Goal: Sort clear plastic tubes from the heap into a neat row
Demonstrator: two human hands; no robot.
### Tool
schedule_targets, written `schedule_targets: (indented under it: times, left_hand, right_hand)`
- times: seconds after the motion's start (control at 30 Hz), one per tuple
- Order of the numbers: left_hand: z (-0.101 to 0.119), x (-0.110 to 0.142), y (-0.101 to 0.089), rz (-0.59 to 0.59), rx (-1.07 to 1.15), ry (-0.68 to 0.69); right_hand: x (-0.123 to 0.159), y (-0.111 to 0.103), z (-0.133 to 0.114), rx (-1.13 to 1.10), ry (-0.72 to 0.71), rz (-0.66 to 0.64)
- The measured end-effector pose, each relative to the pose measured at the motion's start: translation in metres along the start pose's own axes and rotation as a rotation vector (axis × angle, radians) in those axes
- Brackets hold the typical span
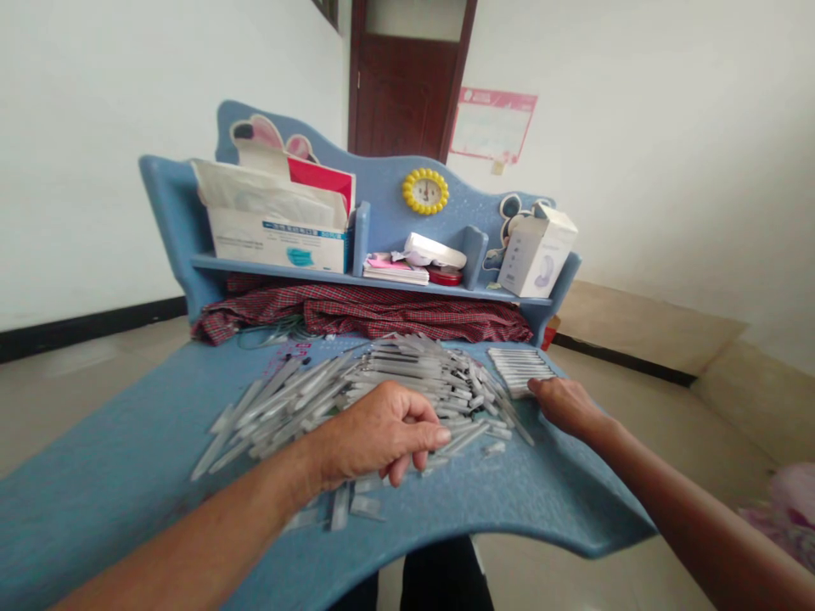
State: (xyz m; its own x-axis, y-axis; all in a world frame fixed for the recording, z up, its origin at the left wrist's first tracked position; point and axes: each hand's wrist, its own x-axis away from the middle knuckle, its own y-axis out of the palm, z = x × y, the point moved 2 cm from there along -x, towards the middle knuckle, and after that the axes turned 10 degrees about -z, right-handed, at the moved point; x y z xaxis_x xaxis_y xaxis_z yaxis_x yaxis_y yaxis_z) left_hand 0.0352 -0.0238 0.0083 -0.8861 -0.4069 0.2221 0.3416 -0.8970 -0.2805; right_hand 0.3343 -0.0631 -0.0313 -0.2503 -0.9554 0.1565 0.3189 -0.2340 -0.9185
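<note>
My left hand (388, 433) hovers over the near side of a heap of translucent pen barrels (311, 395). Its fingers are curled in with the thumb against them; whatever they may hold is hidden. Small dark-tipped pieces (471, 390) lie among the barrels on the heap's right side. Out to the right, my right hand (566, 406) is at the near end of a neat row of white pens (519, 365), its fingertips closed on the nearest pen. Short clear pen caps (366, 507) lie loose in front of the heap.
The blue desk (127, 458) has a raised shelf (280, 270) along its back, bearing a mask box (280, 242), a white carton (540, 255) and a yellow clock (425, 191). Beneath the shelf lies a bunched checked cloth (356, 310). The desk's front edge curves inward.
</note>
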Motion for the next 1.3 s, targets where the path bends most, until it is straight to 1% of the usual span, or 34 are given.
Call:
schedule_targets:
  times: [0.13,0.23,0.27,0.33,0.4,0.5,0.67,0.9,1.03,1.13,1.23,1.3]
  left_hand:
    - [-0.001,0.000,-0.001,0.012,-0.022,-0.001]
    - [-0.002,-0.001,-0.002,0.030,-0.046,-0.004]
    - [-0.002,-0.002,-0.002,0.036,-0.055,-0.006]
    - [-0.002,-0.002,-0.003,0.050,-0.076,-0.008]
    - [-0.002,-0.003,-0.003,0.060,-0.089,-0.011]
    - [-0.001,-0.003,-0.002,0.070,-0.098,-0.012]
    - [0.001,-0.002,-0.001,0.081,-0.110,-0.014]
    - [0.001,-0.002,-0.002,0.081,-0.123,-0.001]
    - [-0.001,-0.003,-0.003,0.080,-0.138,0.003]
    - [-0.002,-0.003,-0.003,0.078,-0.144,0.008]
    - [-0.002,-0.003,-0.002,0.069,-0.150,0.021]
    - [-0.002,-0.003,-0.001,0.068,-0.152,0.024]
  right_hand:
    - [0.011,-0.005,-0.006,-0.032,-0.026,0.048]
    - [0.028,-0.014,-0.019,-0.072,-0.085,0.102]
    - [0.035,-0.018,-0.025,-0.099,-0.124,0.123]
    - [0.048,-0.026,-0.039,-0.216,-0.263,0.189]
    - [0.058,-0.034,-0.052,-0.302,-0.370,0.222]
    - [0.067,-0.041,-0.068,-0.319,-0.429,0.216]
    - [0.072,-0.045,-0.083,-0.325,-0.479,0.171]
    - [0.077,-0.048,-0.096,-0.330,-0.523,0.161]
    - [0.081,-0.046,-0.106,-0.301,-0.609,0.219]
    - [0.081,-0.045,-0.116,-0.193,-0.669,0.301]
    - [0.077,-0.043,-0.125,-0.108,-0.693,0.362]
    - [0.075,-0.042,-0.127,-0.107,-0.708,0.393]
